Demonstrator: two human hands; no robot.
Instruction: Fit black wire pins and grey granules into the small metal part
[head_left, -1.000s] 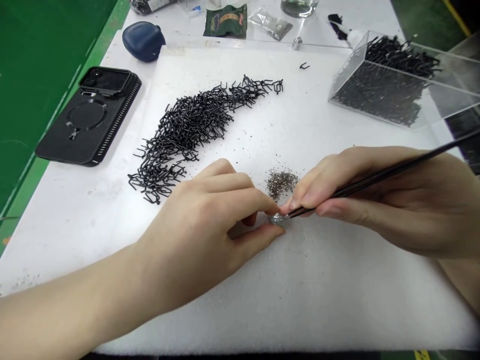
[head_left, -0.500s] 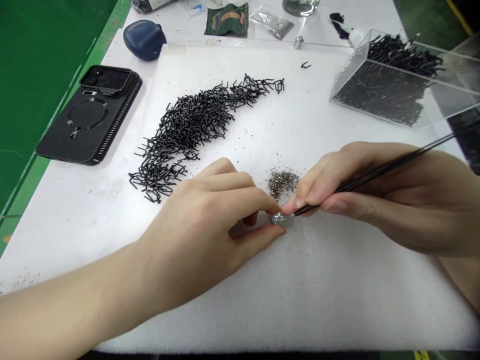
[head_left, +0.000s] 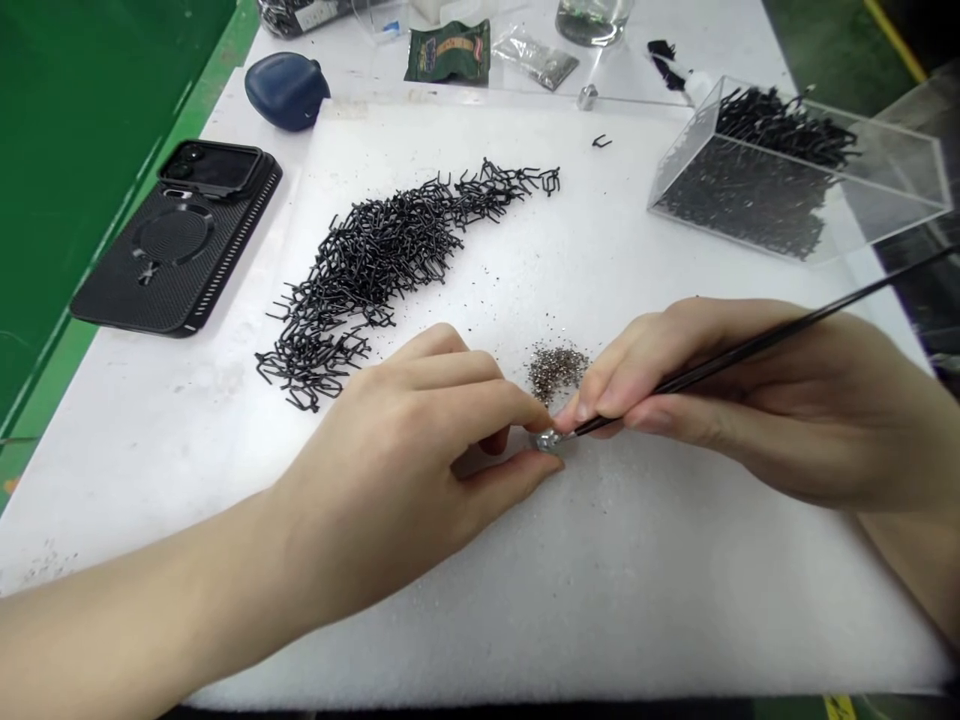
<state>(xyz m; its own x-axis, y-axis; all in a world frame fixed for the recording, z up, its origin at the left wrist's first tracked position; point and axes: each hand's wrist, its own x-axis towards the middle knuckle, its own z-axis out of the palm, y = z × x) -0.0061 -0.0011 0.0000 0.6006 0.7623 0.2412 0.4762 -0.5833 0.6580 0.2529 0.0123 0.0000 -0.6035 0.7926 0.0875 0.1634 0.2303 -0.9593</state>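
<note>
Between its thumb and index finger, my left hand (head_left: 427, 440) pinches a small shiny metal piece (head_left: 547, 438) low over the white foam sheet (head_left: 637, 590). My right hand (head_left: 720, 390) is closed around a thin black tweezers-like tool (head_left: 750, 345), whose tip reaches the metal piece; whether it has one or two prongs I cannot make out. Just beyond the fingertips lies a little heap of tiny brownish metallic grains (head_left: 555, 370). A long pile of black forked pieces (head_left: 390, 245) spreads behind my left hand. One such forked piece (head_left: 601, 142) lies alone farther back.
On the left lies a black phone (head_left: 176, 240), with a dark blue rounded case (head_left: 286, 90) behind it. A clear box (head_left: 892, 190) of black pieces stands at right. Along the back are a green packet (head_left: 450, 52), a clear bag (head_left: 536, 55), a small metal nut-like part (head_left: 587, 97) and a glass (head_left: 592, 20).
The view has shifted slightly, so everything sits a little lower and to the left. Both hands keep their grips, and the tool's tip stays at the metal piece.
</note>
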